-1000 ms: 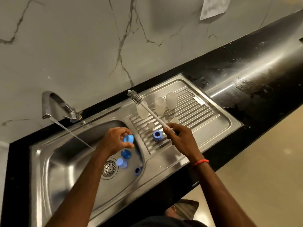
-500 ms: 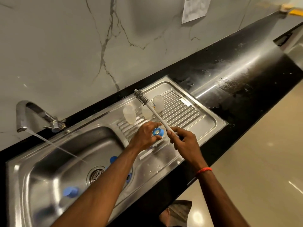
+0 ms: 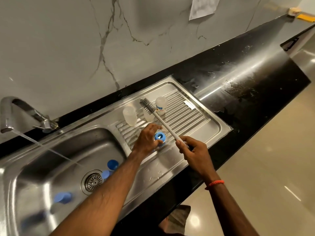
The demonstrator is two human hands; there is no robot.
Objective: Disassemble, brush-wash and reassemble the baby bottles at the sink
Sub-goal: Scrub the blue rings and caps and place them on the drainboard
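Head view: bottle bodies (image 3: 129,115) stripped on drainer (image 3: 196,120), caps (image 3: 112,164) in basin (image 3: 68,150); left hand (image 3: 146,142) pinches blue collar (image 3: 159,136), right hand (image 3: 194,150) grips brush (image 3: 160,120); reassembly pending.

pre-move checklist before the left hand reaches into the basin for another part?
1. Bottle brush held: ok, right hand has its grip round the handle.
2. Left hand free of blue ring: cannot tell, thumb touches it.
3. Blue ring on drainboard: ok.
4. Tap running: ok, stream falls into the basin.
5. Three bottles standing on drainboard: ok.
6. Basin emptied: not ok, blue caps lie in it.
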